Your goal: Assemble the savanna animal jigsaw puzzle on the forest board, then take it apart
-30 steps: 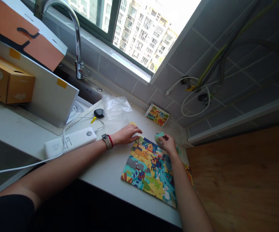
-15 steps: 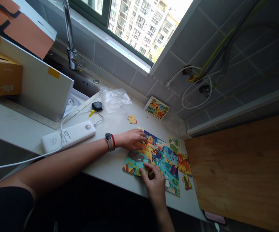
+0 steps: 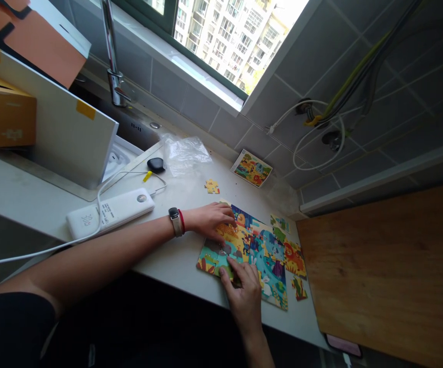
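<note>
1. Moved from far to near edge of puzzle point(image 3: 266, 255): right hand point(image 3: 245, 292), half curled, with unclear grip.
2. Loosely spread on puzzle's left, seemingly unladen: left hand point(image 3: 211, 221).
3. Likely piece-fitting, with puzzle flat on counter point(image 3: 179, 261).

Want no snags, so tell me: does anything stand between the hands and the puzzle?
Nothing visible does: the left hand lies over the puzzle, and the right hand reaches over its near edge.

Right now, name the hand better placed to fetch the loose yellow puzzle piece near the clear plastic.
Probably the left hand: it lies over the left side of the puzzle, close to the yellow piece. The right hand is farther away, at the puzzle's near edge.
</note>
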Available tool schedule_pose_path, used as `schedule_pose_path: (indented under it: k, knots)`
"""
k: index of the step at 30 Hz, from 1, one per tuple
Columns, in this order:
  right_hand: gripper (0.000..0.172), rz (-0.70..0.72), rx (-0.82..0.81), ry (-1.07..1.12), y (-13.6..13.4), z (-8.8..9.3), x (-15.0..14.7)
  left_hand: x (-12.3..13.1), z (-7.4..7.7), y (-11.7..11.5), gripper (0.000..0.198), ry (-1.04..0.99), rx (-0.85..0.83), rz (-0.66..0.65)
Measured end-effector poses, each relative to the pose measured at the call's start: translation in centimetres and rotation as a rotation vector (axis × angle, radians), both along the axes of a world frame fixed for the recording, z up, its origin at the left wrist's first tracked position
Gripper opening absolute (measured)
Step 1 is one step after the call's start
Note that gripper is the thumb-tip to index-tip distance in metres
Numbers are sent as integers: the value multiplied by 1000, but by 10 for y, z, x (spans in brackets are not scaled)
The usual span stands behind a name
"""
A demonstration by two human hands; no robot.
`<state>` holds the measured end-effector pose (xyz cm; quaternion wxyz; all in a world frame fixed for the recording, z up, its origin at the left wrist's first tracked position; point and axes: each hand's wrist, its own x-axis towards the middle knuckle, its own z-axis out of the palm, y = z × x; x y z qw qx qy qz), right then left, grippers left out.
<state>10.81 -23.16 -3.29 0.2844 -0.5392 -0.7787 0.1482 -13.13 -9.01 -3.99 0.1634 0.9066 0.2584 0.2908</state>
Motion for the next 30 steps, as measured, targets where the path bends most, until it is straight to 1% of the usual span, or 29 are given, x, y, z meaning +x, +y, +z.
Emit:
schedule_pose_path:
  k: [7, 13, 17, 23, 26, 30]
  knots:
    - [32, 16, 67, -93, 0, -5, 1, 1, 0, -2, 60, 61, -32, 19]
    - [27, -2, 190, -107, 1, -2, 7, 3, 1, -5, 70, 98, -48, 11]
    - [23, 33, 188, -169, 1, -3, 13, 5, -2, -6, 73, 93, -56, 24]
    - [23, 59, 174, -179, 3, -7, 18, 7, -8, -7, 76, 80, -102, 28]
    - [28, 66, 179, -187, 2, -6, 20, 7, -9, -7, 77, 69, -96, 33]
    - [43, 103, 175, -236, -1, -11, 25, 7, -7, -8, 72, 54, -79, 36]
